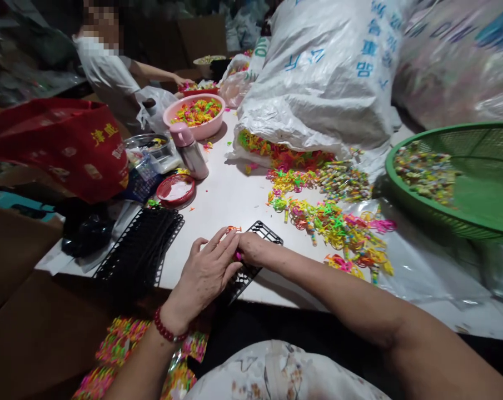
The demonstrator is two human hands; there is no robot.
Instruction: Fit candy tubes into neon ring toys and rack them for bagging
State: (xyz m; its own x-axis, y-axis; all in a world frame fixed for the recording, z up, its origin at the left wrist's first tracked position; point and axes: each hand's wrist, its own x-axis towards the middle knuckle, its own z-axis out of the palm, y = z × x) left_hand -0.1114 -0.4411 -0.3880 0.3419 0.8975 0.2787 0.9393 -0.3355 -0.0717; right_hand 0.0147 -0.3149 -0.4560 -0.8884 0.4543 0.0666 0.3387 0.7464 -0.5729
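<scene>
Both my hands meet over a black perforated rack [267, 232] at the table's front edge. My left hand [209, 269] has its fingers bent together over small orange and pink plastic pieces [234, 228]; what it grips is hard to make out. Partly behind it, my right hand [251, 248] reaches in from the right, its fingertips hidden. Left of them lies a stack of black racks [140, 250]. Loose colourful plastic pieces [330, 222] are heaped to the right, beside striped sticks [347, 180].
A pink-lidded flask [189, 151], red basket [176, 190] and pink basin [199, 116] stand at the back left. A white sack [313, 83] spills pieces behind; a green basket [480, 183] is right. A person [109, 72] works at far left.
</scene>
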